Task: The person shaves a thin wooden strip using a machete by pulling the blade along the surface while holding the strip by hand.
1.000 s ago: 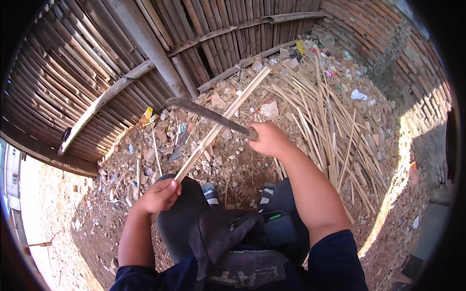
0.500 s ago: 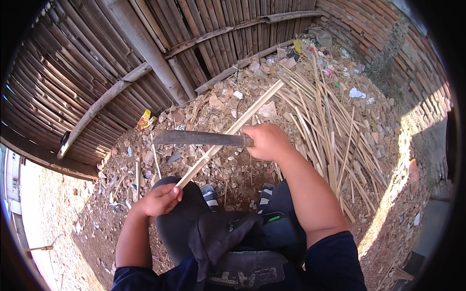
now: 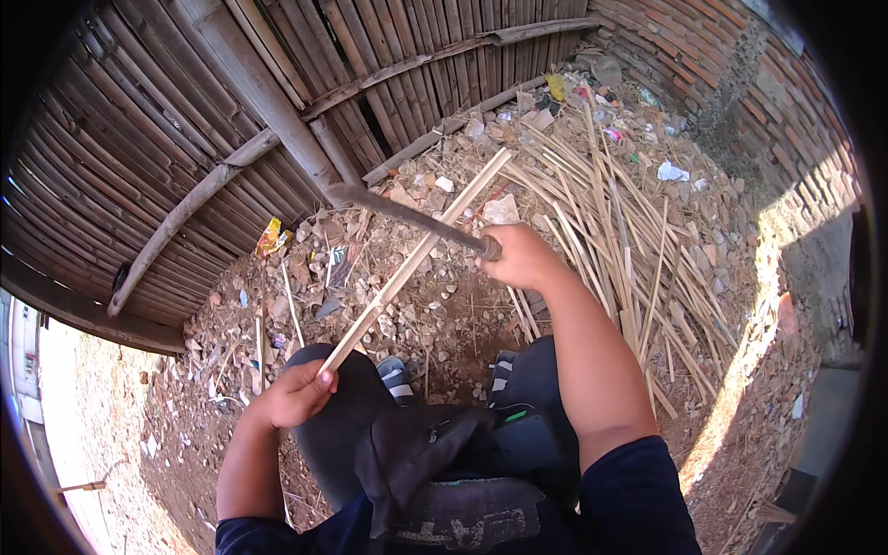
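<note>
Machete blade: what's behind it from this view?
The wooden strip in the left hand passes behind the blade, showing on both sides, over stony ground. The short stretch directly behind the blade is covered.

Your left hand [image 3: 298,394], 8 o'clock: curled closed, thumb uppermost | your left forearm [image 3: 251,470]: pointing toward 1 o'clock | your right hand [image 3: 521,258], 3 o'clock: clenched | your right forearm [image 3: 597,365]: pointing toward 11 o'clock
</note>
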A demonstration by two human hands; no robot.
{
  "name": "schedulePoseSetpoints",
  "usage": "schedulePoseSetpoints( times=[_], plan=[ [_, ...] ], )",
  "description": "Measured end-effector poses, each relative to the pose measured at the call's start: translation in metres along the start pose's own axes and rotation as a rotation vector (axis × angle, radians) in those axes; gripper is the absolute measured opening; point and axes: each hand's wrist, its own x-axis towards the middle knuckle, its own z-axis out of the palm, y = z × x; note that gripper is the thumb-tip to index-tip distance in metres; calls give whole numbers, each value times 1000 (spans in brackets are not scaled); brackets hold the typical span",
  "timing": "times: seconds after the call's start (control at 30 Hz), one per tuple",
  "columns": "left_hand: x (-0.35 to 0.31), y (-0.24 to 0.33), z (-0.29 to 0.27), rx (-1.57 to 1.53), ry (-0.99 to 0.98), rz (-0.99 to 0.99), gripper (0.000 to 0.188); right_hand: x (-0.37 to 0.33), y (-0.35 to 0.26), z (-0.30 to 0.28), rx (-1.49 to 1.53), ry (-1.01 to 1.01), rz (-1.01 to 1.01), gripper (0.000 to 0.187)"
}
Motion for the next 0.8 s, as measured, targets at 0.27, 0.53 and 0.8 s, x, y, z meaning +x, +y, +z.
schedulePoseSetpoints(
  times=[0.27, 0.53, 0.8],
  plan=[
    [-31, -24, -5, 236, 130, 47, 35, 0, 47, -15, 160, 230, 199, 50],
    [-14, -9, 11, 230, 219, 201, 35, -9, -13, -10, 36, 143, 134, 46],
    [29, 7, 45, -676, -464, 63, 39, -19, -34, 0, 67, 55, -366, 28]
  ],
)
